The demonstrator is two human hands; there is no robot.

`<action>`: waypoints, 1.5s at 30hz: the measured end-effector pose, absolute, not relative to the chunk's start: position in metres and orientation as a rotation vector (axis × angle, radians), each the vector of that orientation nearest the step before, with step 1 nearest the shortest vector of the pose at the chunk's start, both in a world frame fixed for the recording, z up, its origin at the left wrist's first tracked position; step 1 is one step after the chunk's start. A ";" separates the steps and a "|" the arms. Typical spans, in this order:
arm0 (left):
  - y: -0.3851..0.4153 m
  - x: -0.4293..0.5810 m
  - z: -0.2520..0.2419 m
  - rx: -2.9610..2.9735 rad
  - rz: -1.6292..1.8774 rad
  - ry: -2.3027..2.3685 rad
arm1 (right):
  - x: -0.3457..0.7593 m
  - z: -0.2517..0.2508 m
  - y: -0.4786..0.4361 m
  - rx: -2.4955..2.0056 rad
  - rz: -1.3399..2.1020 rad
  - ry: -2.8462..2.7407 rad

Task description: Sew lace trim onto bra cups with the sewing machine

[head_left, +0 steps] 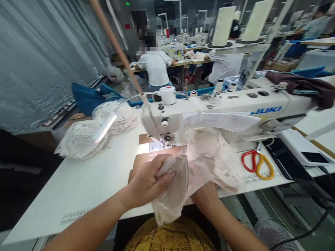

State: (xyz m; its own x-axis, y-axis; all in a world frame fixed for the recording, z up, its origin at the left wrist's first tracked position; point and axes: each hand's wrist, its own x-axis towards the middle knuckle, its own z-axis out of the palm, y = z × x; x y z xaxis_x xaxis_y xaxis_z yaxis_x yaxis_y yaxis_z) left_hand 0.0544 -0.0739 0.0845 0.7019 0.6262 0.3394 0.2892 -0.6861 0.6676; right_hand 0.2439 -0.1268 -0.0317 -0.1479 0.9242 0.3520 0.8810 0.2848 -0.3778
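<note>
My left hand (150,181) is closed round a bunch of pale pink lace fabric (180,184) at the near edge of the white sewing table (86,184). My right hand is hidden under the same fabric; only its forearm (217,212) shows. The fabric spreads up and right to a heap (222,160) in front of the white JUKI sewing machine (235,104). The machine's needle area (163,139) is lit, just beyond my left hand.
Two bundles of white lace (81,139) lie at the table's far left by a lamp arm. Red and yellow scissors (258,164) lie to the right. A dark cloth (309,87) rests on the machine. Other people sit at machines behind.
</note>
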 end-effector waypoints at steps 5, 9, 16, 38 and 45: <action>-0.078 0.005 0.047 1.662 0.716 1.037 | 0.247 -0.028 -0.134 -1.548 -0.139 -2.151; -0.074 -0.022 0.034 1.624 0.805 1.123 | 0.257 -0.027 -0.132 -1.392 -0.065 -2.163; -0.078 -0.055 0.026 1.924 0.620 1.346 | 0.236 -0.014 -0.130 -1.277 0.087 -2.192; -0.084 -0.038 0.029 1.507 0.743 1.082 | 0.157 0.004 -0.111 -0.955 1.819 -0.933; -0.083 -0.048 0.030 1.449 0.937 1.222 | 0.144 0.005 -0.103 -1.053 1.731 -0.961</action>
